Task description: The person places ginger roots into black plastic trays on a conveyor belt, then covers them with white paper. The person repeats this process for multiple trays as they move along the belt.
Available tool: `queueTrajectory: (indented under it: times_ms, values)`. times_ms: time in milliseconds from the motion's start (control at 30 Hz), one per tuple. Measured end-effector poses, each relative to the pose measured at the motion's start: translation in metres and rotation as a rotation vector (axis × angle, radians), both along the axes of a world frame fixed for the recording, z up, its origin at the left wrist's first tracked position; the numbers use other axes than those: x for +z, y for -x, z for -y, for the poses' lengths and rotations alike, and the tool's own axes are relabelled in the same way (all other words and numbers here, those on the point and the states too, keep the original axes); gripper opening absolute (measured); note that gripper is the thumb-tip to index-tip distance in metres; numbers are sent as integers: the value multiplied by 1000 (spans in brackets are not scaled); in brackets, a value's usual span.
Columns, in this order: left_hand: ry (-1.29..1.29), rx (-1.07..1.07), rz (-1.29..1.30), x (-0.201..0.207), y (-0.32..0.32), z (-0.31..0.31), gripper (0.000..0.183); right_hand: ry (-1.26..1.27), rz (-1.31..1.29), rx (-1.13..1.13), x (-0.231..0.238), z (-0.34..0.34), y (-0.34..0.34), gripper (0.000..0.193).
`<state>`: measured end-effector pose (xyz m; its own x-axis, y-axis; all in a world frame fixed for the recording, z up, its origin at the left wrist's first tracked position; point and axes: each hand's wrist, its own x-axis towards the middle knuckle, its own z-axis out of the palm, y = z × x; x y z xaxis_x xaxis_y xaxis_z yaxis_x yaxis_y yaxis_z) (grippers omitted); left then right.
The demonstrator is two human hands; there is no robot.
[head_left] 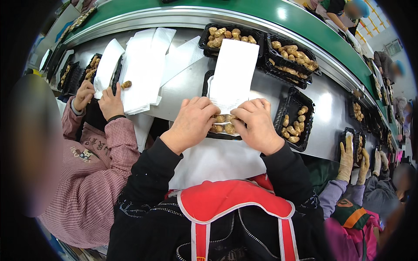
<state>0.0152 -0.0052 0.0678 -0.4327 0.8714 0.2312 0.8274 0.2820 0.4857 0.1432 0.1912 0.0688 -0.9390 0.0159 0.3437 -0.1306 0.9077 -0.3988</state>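
My left hand (191,122) and my right hand (257,124) face each other over a black plastic tray (208,83) in front of me. Between them lie two rows of small brown, knobbly mushrooms (224,128), with white paper along the rows. A white paper sheet (237,65) stretches away from the tray and overlaps a filled tray behind. Both hands have curled fingers and thumbs pinching the near part of this paper beside the mushrooms. My palms and part of the tray's inside are hidden.
Filled black trays (294,58) stand at the back; a partly filled tray (300,106) is on the right. White paper sheets (146,65) and a single mushroom (126,84) lie left, beside a co-worker's hands (111,102). Gloved hands (347,158) work at right. A green conveyor (261,11) runs behind.
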Motion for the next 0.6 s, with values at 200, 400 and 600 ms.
queueTrajectory:
  times_ms: [200, 400, 600]
  values:
    - [1, -10, 13, -4, 1, 1, 32, 90, 45, 16, 0, -6, 1, 18]
    - [25, -9, 29, -1, -1, 1, 35, 82, 42, 31, -4, -6, 2, 19]
    - [27, -4, 40, -1, -3, 2, 36, 73, 67, 45, 3, -5, 0, 21]
